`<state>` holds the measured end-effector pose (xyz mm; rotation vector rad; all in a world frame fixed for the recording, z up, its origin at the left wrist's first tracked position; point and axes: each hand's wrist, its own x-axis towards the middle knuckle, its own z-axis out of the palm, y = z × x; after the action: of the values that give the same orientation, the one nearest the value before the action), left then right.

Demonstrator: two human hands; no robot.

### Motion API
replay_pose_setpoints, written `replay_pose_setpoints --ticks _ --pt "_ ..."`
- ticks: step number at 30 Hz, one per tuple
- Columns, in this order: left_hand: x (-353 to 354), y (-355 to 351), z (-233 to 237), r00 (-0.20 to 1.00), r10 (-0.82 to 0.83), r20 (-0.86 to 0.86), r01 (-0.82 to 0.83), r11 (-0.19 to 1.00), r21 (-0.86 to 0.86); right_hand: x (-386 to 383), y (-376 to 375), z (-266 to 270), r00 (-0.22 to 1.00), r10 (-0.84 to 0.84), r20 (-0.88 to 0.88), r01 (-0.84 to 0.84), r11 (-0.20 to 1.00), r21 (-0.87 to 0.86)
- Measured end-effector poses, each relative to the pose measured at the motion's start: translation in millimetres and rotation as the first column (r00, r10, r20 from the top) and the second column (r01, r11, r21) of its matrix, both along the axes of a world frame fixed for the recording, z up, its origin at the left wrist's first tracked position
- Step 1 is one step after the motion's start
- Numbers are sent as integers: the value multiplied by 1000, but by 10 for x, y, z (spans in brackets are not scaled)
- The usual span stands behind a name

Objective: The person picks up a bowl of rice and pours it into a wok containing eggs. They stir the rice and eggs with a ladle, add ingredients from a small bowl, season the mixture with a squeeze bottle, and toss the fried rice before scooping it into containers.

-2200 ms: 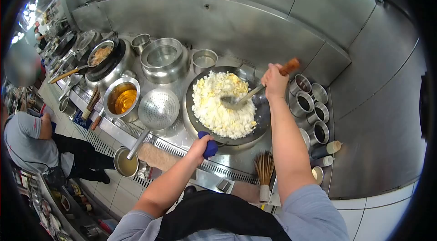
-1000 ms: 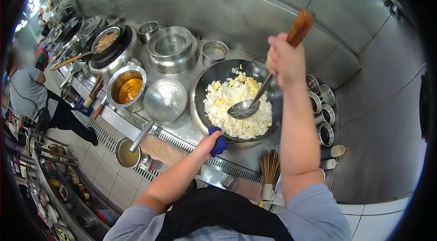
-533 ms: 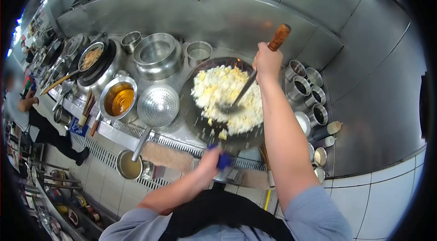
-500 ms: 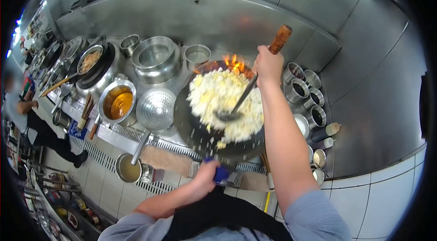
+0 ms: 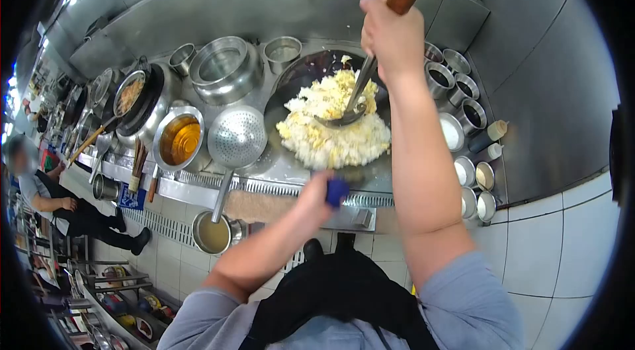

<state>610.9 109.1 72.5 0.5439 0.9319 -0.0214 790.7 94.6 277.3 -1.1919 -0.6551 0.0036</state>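
Note:
My right hand (image 5: 395,39) is closed around the wooden-handled ladle (image 5: 362,89), whose bowl rests in the rice. White fried rice with yellow bits of egg (image 5: 337,142) lies heaped in the dark wok (image 5: 276,109). At the wok's near side my left hand (image 5: 315,199), a little blurred, is closed on a blue cloth (image 5: 337,193). Whatever the cloth covers is hidden. Left of the wok lies a perforated strainer (image 5: 237,136), its handle pointing toward me.
A pot of amber liquid (image 5: 178,143) stands left of the strainer, and a large steel pot (image 5: 225,69) behind it. Seasoning containers (image 5: 453,130) and squeeze bottles (image 5: 489,136) line the right side. A pot (image 5: 211,232) sits low in front. Another person (image 5: 56,198) stands far left.
Flames behind the wok have vanished. Rice that was spread with loose grains flying is now gathered in a heap. The ladle stands more upright, my right hand appears higher, and the view has shifted.

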Motion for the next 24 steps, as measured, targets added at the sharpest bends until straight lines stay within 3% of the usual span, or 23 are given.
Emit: replay_pose_setpoints --ticks 1,2,3,5,7,9,10,12,13,15,17,19,22,23,24 --pt "194 105 50 997 35 75 -33 999 -29 -87 -30 -70 998 60 -10 -60 998 -7" --pt "270 174 -38 993 11 120 -7 999 -34 6 20 -388 954 264 -143 -276 959 -71" --pt "189 133 -314 984 -22 179 17 999 31 143 76 -617 970 177 -167 -203 966 -160" --pt "-151 10 -883 990 -53 134 35 990 136 369 20 -505 983 113 -146 -124 990 -71" --pt "-511 -78 -932 980 -170 -106 182 976 118 356 -139 -124 968 237 -82 -235 972 28" --pt "-608 -147 -336 961 -278 12 272 949 157 98 -303 212 969 244 -21 -243 969 30" --pt "-461 -170 -235 983 -180 45 171 973 155 -40 -351 260 969 249 -13 -248 968 29" --pt "-37 74 115 994 -14 109 17 999 -30 -345 -413 148 963 268 32 -268 963 -6" --pt "160 196 33 986 -21 166 22 1000 -9 -262 -266 -125 973 214 -84 -223 967 -120" --pt "112 129 -310 992 -16 123 2 994 114 223 47 -861 993 104 -49 -113 966 -233" --pt "-162 62 -840 992 -96 85 78 978 195 330 0 -557 988 90 -130 -106 986 -127" --pt "-487 -39 -971 969 -201 -144 224 960 166 320 -71 -138 991 114 -75 -117 993 -34" --pt "-552 -190 -343 962 -266 -59 272 941 199 70 -221 281 980 170 -99 -170 985 13" --pt "-339 -160 -253 997 -77 24 75 994 80 -61 -258 264 978 190 -90 -188 982 25" --pt "-161 -15 -31 992 -119 34 116 991 66 -158 -264 200 974 209 -83 -206 978 41"
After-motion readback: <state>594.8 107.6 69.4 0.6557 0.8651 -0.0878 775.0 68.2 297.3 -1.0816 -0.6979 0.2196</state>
